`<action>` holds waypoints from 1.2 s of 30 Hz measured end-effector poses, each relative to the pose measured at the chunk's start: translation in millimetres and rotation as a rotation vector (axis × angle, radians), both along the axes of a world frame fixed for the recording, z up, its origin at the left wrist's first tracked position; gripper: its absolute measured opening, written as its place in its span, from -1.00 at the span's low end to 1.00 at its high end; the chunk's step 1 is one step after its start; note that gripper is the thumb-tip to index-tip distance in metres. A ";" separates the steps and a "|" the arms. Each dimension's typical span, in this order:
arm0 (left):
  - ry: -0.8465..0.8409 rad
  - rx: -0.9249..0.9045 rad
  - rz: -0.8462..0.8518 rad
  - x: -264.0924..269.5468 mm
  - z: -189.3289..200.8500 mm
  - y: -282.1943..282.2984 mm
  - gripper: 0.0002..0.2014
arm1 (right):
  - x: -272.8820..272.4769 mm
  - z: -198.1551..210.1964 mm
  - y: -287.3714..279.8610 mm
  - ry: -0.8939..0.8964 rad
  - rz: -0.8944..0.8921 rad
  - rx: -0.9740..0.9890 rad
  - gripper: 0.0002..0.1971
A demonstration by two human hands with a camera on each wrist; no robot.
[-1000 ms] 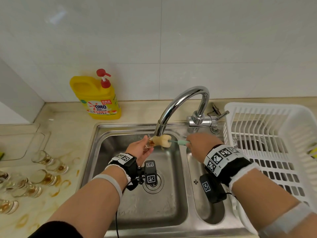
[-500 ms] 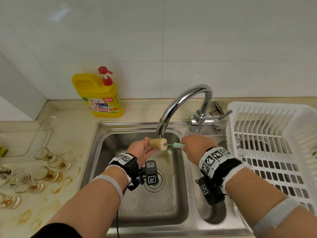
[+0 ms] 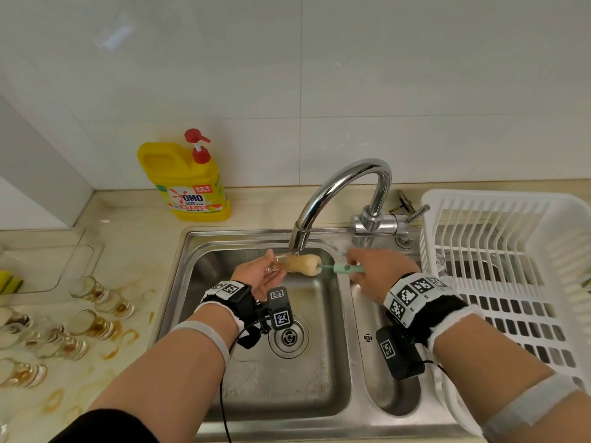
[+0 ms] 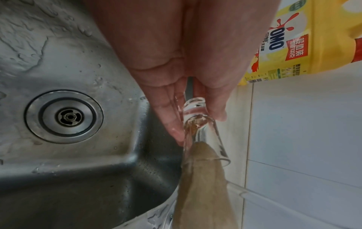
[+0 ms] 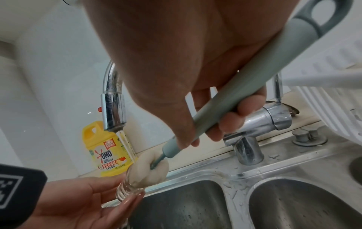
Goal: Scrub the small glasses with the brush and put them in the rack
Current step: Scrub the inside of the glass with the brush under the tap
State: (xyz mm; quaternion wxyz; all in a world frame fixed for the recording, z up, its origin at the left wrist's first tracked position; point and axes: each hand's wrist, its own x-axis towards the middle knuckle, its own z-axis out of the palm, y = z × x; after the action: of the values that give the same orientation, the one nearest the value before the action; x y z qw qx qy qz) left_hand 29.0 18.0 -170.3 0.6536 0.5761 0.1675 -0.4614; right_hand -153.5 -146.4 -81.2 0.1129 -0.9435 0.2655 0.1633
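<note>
— Since a second ago, both hands have drifted slightly right under the spout, and the sponge head sits a little less deep in the glass.

— Which step?

— Scrubbing, I judge. Nearest, the left hand (image 3: 260, 276) pinches the small glass (image 4: 203, 136) by its base, fingers (image 4: 172, 117) nearly straight. The right hand (image 3: 379, 271) curls round the brush (image 5: 240, 86) handle, sponge tip in the glass mouth, over the sink (image 3: 256, 391).

— Next?

— Probably twisting the sponge deeper, then carrying the glass right to the rack (image 3: 511, 270).

— Counts?

— One brush, one glass in hand, at least seven dirty glasses (image 3: 96, 326) on the counter (image 3: 134, 251), one rack, one faucet (image 3: 339, 193), one detergent bottle (image 3: 188, 183) farthest back.
</note>
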 end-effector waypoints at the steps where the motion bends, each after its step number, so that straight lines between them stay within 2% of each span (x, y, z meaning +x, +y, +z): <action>1: -0.001 0.005 -0.003 0.4 1.4 -0.6 -0.72 | 0.0 0.4 0.1 -0.015 -0.007 0.003 -0.95; 3: 0.015 0.012 -0.008 -0.6 4.2 -2.0 -0.75 | 1.4 -0.3 2.5 -0.021 -0.022 0.006 -0.90; 7: 0.094 -0.066 0.011 -5.3 8.2 -4.8 -0.85 | 5.7 -6.7 4.6 0.085 -0.025 -0.028 -0.82; 14: 0.051 -0.025 -0.015 -7.7 7.9 -6.1 -0.70 | 12.3 -0.6 13.3 0.073 0.007 -0.063 -0.83; 18: 0.025 -0.044 -0.020 -5.6 8.0 -5.3 -0.65 | 13.8 2.2 15.9 0.014 -0.054 -0.025 -0.86; 23: 0.001 -0.014 0.011 0.3 11.8 -6.2 -0.65 | 9.3 -8.1 25.3 -0.068 -0.158 0.110 -0.84; 27: 0.017 0.015 0.019 -5.8 12.3 -8.7 -0.74 | 5.2 -13.0 32.0 0.025 -0.259 0.154 -0.76; 31: 0.001 0.038 -0.006 -12.8 14.8 -10.8 -0.72 | 5.9 -20.5 25.4 0.069 -0.294 0.091 -0.66; 36: -0.060 0.072 0.016 -12.9 16.9 -15.4 -0.67 | 0.6 -18.0 16.1 0.021 -0.277 0.038 -0.74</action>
State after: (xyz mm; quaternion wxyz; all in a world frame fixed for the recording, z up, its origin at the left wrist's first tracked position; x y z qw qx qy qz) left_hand 16.0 2.6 -153.4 0.6410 0.6114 0.1689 -0.4322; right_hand -153.0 -130.3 -99.2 0.1493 -0.8937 0.3913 0.1609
